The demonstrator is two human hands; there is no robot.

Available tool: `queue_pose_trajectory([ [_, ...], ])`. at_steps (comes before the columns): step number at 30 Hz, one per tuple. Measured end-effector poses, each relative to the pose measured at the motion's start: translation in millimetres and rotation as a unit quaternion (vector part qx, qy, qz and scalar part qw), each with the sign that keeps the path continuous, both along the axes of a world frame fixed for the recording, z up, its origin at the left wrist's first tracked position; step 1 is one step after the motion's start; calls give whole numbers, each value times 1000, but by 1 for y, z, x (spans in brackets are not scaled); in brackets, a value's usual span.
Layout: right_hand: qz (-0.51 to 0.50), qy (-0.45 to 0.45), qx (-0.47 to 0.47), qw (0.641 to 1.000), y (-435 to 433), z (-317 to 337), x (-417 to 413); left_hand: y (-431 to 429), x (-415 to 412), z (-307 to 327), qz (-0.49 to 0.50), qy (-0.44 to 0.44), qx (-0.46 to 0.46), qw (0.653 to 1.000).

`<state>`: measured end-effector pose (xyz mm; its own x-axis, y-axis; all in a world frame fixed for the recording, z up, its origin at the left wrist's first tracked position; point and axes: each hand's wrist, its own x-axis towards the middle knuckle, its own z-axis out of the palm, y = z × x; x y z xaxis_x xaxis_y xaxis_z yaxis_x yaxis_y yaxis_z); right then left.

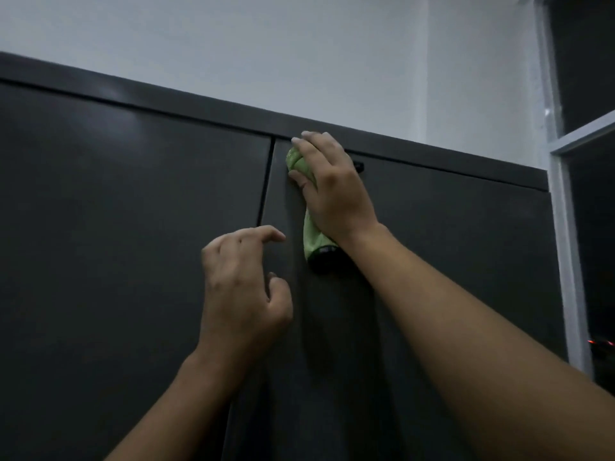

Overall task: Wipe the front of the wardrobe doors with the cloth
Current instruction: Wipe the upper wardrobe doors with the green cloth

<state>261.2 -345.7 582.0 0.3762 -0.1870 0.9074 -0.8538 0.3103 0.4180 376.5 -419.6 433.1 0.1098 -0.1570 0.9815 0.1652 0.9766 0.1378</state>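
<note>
Right hand grips bunched green soft cloth, pressing it on matte dark grey right wardrobe door, top-left corner. Left hand loosely curled, released, grasping nothing, by that door's left edge.

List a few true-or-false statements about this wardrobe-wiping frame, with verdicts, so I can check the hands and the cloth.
1. The right hand presses the green cloth against the right door. True.
2. The cloth sits near the bottom of the door. False: it is near the top, beside the gap between the doors.
3. The left hand grips a second cloth. False: it holds nothing, fingers loosely curled.
4. A window frame stands right of the wardrobe. True.
</note>
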Motion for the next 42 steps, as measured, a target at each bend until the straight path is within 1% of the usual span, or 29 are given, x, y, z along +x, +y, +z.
queue_pose_trajectory([
  [2, 3, -16, -20, 1000, -7, -1, 6, 0, 1, 5, 0, -5, -5, 1000],
  [3, 4, -9, -4, 1000, -9, -6, 9, -1, 1, 6, -4, -5, -4, 1000],
  [6, -3, 48, 91, 995, -4, -31, 13, -3, 3, 9, -30, 11, 11, 999],
  [7, -6, 55, 110, 992, 0, -43, 11, -4, 4, 9, -41, 19, 18, 999],
  [9, -1, 40, 111, 993, 11, -73, 4, -4, 2, 10, -66, 28, 43, 996],
  [11, 3, 17, 92, 996, 26, -109, -7, -3, -1, 11, -72, 16, 50, 996],
  [12, -2, 17, 84, 996, 35, -125, -14, -2, -3, 11, -57, 2, 36, 998],
  [14, -22, 43, 80, 996, 58, -145, -29, -1, -9, 8, -6, -49, -21, 999],
  [16, -51, 69, 85, 993, 84, -147, -46, -4, -13, 4, 54, -121, -82, 988],
  [17, -69, 66, 78, 992, 97, -142, -55, -6, -14, 4, 84, -154, -108, 979],
  [19, -88, 14, 25, 996, 118, -126, -73, -9, -15, 3, 126, -196, -137, 963],
  [21, -71, -87, -81, 990, 133, -105, -84, -9, -15, 3, 132, -204, -139, 960],
  [24, -27, -225, -232, 946, 134, -77, -81, -6, -14, 2, 124, -195, -137, 963],
  [25, -26, -247, -261, 933, 128, -73, -77, -6, -15, 1, 122, -194, -139, 963],
  [26, -31, -247, -277, 928, 118, -75, -71, -7, -16, 0, 119, -193, -140, 964],
  [27, -38, -230, -278, 932, 106, -81, -65, -7, -16, -1, 115, -191, -139, 965],
  [28, -43, -203, -257, 944, 94, -94, -58, -6, -17, -3, 111, -188, -136, 966],
  [29, -45, -171, -216, 960, 83, -111, -52, -4, -18, -4, 105, -186, -130, 968],
  [31, -35, -102, -103, 989, 68, -159, -42, 3, -21, -7, 81, -176, -116, 974],
  [32, -31, -70, -53, 996, 65, -184, -40, 8, -23, -8, 66, -172, -111, 977],
  [34, -33, -35, 15, 999, 69, -230, -42, 20, -31, -12, 50, -174, -125, 975],
  [37, -61, -7, 67, 996, 92, -280, -57, 41, -49, -24, 69, -205, -174, 961],
  [40, -82, 31, 82, 993, 131, -315, -77, 58, -67, -38, 86, -232, -213, 945],
  [42, -106, 36, 86, 990, 162, -328, -95, 67, -78, -45, 103, -247, -241, 933],
])
